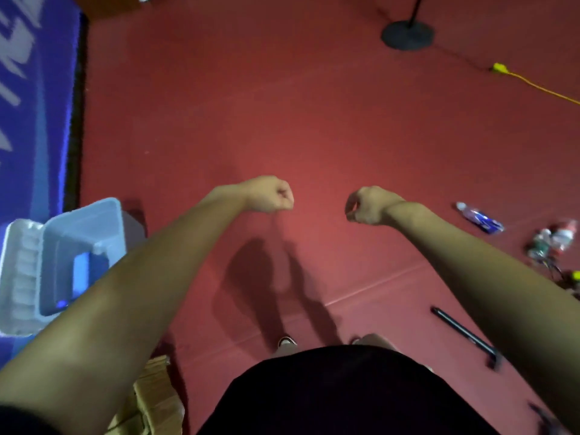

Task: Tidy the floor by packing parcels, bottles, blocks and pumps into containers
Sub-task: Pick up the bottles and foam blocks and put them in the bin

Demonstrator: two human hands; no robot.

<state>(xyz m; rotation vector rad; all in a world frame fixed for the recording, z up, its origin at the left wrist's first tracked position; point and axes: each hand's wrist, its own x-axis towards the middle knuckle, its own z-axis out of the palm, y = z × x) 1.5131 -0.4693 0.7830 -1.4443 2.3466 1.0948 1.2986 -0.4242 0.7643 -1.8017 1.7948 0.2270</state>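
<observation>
Standing on the red floor (pixel 314 120) with both arms stretched forward: left hand (pixel 273 194) clenched to a fist, right hand (pixel 365 205) curled closed too, nothing seen inside either. Open clear plastic bin (pixel 103 215) at the left, with a blue object (pixel 83 271) lying inside. Far right of the bin, well apart from it, a water bottle with blue label (pixel 480 217) lying flat; further right of the bin, a small heap of bottles (pixel 552 243). Right of the bin and nearer the feet, a black rod-like thing (pixel 464 335), perhaps a pump. Possible trouble: carrying several round bottles at once back to the bin and dropping one, or stepping on the black rod on the way.
</observation>
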